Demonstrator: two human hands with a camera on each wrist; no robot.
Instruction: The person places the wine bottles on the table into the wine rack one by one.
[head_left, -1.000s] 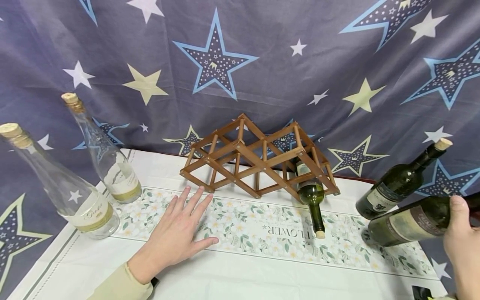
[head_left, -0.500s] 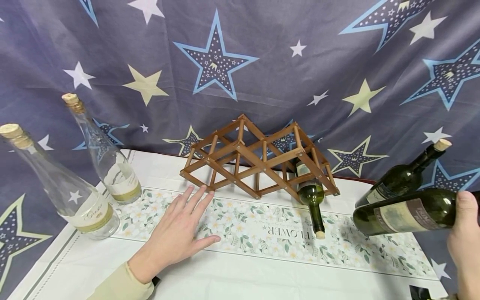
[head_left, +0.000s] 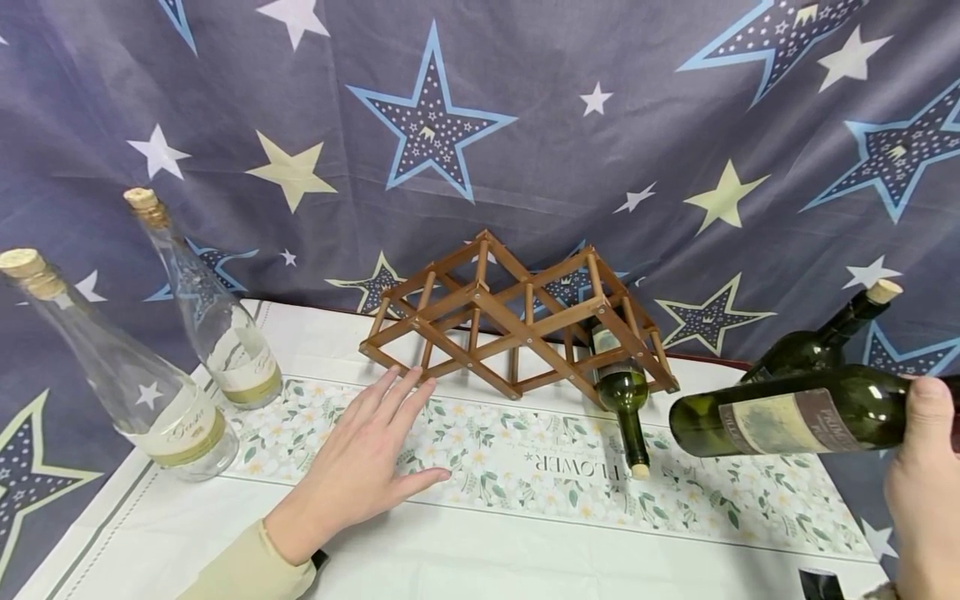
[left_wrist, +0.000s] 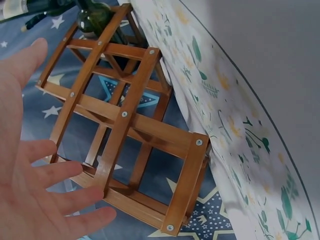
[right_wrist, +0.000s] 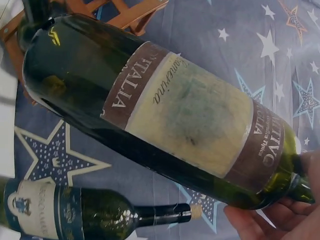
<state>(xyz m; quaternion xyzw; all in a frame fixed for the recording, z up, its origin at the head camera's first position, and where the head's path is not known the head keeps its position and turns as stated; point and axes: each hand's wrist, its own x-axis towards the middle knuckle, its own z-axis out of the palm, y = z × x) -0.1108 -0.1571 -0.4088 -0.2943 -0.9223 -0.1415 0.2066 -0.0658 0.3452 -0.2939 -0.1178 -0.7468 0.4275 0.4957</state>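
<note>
Right grip (head_left: 924, 479) clasps near-level bottle (head_left: 787, 417) by its neck end; left grip (head_left: 358, 467), fingers extended, near wooden rack (head_left: 529, 338). Advise: hold firmly, clear of upright bottle (head_left: 804, 354) beyond right grip.

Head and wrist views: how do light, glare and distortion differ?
Head view: bright; the leftmost clear bottle leans outward near the edge, likely wide-lens distortion. Left wrist view: dimmer, the white tablecloth looking grey. Right wrist view: a yellow glint on the held bottle, label print partly readable.
</note>
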